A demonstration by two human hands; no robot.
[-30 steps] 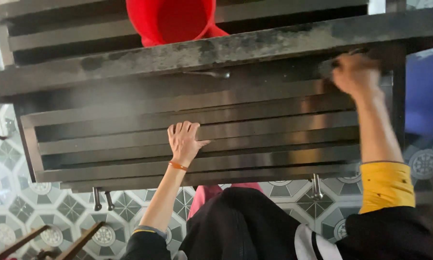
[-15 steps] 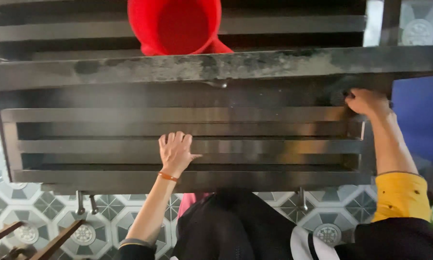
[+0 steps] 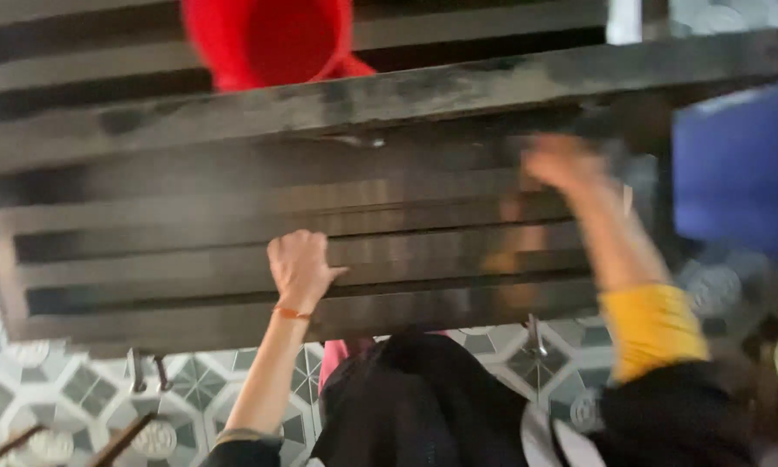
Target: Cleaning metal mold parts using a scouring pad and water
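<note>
Slatted rack (image 3: 190,259): right hand (image 3: 557,164) has slid left.

Slatted metal rack (image 3: 233,259), red bucket (image 3: 272,39) above, patterned tile floor (image 3: 69,398)

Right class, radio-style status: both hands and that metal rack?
Left hand flat on the slatted metal rack. Right hand blurred at its upper right. Red bucket behind the top bar.

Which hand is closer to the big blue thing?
The right hand. It sits just left of the blue tub, up on the metal rack. The left hand rests much farther left.
</note>
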